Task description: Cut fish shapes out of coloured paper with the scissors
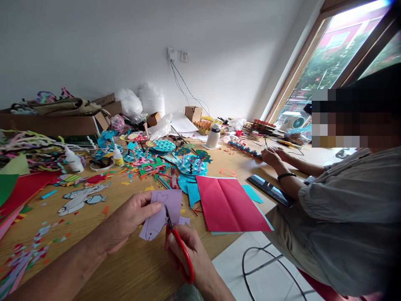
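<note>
Between the thumb and fingers of my left hand [138, 217] is a piece of purple paper [171, 200] with a fish drawn on it in dark line. My right hand [188, 248] is closed round the red handles of a pair of scissors [184, 246]. The scissor blades point up and lie against the paper, beside the fish outline. A cut edge runs along the paper's lower right side, and small purple scraps [184, 220] lie just behind the scissors.
A red paper sheet [230, 202] lies right of my hands. White paper fish [79, 198], glue bottles [73, 161] and colourful scraps cover the left side. Blue crafted pieces [191, 165] stand behind. A co-worker [332, 196] sits at the right, near a phone [271, 190].
</note>
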Tool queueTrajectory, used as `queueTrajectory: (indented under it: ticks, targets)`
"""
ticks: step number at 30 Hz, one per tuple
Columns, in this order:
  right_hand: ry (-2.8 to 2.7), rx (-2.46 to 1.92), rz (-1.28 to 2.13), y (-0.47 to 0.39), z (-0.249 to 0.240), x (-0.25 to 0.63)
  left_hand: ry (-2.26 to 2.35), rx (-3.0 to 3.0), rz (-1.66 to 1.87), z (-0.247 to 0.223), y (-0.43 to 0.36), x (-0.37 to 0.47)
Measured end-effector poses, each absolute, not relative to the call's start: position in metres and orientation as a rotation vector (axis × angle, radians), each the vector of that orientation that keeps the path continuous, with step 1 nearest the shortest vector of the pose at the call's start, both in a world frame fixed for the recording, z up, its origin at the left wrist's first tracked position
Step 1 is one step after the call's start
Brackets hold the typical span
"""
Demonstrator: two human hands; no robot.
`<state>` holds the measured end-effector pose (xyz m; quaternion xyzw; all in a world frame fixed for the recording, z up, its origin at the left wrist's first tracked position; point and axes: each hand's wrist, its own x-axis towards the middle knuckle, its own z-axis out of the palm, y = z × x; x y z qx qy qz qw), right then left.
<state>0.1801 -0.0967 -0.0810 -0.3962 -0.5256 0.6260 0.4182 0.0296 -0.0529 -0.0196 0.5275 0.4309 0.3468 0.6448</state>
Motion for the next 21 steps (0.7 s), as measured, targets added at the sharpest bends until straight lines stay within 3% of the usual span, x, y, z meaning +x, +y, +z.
queueTrajectory:
  ticks: [21]
  targets:
    - [-1.331, -0.958, 1.570, -0.0951, -0.0841, 0.1826, 0.929, 1.182, 0.774, -0.0205, -0.0518, 0.0283]
